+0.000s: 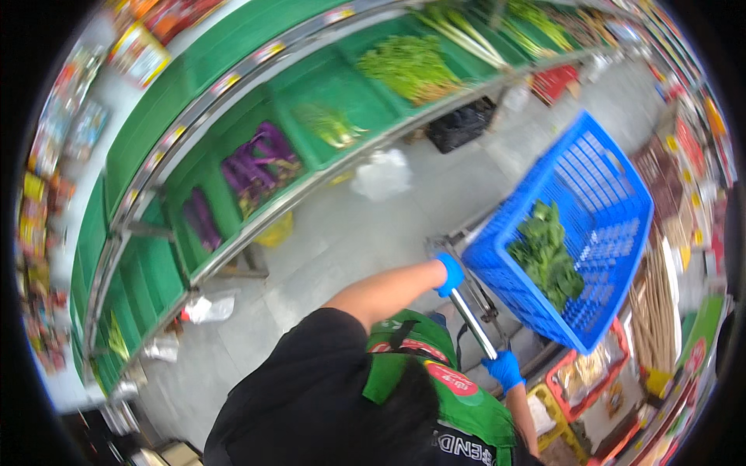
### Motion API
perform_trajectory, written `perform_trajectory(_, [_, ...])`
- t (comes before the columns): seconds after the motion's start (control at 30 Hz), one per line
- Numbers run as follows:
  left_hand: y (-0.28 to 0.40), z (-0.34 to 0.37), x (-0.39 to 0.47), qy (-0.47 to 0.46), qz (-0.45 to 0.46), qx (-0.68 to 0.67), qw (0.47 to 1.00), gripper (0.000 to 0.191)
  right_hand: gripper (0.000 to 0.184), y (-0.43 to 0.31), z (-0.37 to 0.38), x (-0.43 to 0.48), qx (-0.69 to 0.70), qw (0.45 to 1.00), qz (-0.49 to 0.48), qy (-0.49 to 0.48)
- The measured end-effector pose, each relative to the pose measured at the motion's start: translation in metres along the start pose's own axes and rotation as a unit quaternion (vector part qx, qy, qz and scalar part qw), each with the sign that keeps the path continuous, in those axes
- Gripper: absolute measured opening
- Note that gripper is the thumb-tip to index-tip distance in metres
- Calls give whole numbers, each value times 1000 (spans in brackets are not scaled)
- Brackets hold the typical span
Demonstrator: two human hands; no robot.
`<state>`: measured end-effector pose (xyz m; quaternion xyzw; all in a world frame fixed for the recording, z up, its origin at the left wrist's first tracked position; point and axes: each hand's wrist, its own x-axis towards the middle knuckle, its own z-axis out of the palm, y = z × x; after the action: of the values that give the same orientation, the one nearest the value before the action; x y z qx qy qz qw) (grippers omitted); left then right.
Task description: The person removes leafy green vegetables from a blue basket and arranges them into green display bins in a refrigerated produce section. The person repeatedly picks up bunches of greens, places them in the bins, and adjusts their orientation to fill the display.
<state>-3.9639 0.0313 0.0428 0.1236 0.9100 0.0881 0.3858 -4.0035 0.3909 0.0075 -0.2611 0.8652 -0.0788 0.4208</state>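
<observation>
My left hand (449, 274), in a blue glove, is closed around the upper end of a shiny metal cart handle (471, 317). Lower down the same bar, my right hand (505, 370) grips the other end, also gloved in blue. Just beyond the handle, a large blue plastic crate (606, 233) with slotted walls sits on the cart, tilted in this view. A bunch of dark leafy greens (548, 256) lies inside it. I wear a green apron (472, 402) over a black shirt.
Along the left curves a green-lined produce shelf (326, 76) holding purple eggplants (262, 154), spring onions (332, 123) and leafy herbs (408, 67). A black crate (460, 125) and a white plastic bag (382, 175) are below its edge. A red tray (588, 373) of packaged goods stands right.
</observation>
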Motion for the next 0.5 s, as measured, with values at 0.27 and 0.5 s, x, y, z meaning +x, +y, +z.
perform_trajectory(0.27, [8,127,-40,139,-8,-60,988,18,29,-32,111,-29,-56,987,100,117])
perform_trajectory(0.5, [-5,157,-93,176,-2,-15,984,20,29,-77,166,-50,-78,972,135,176])
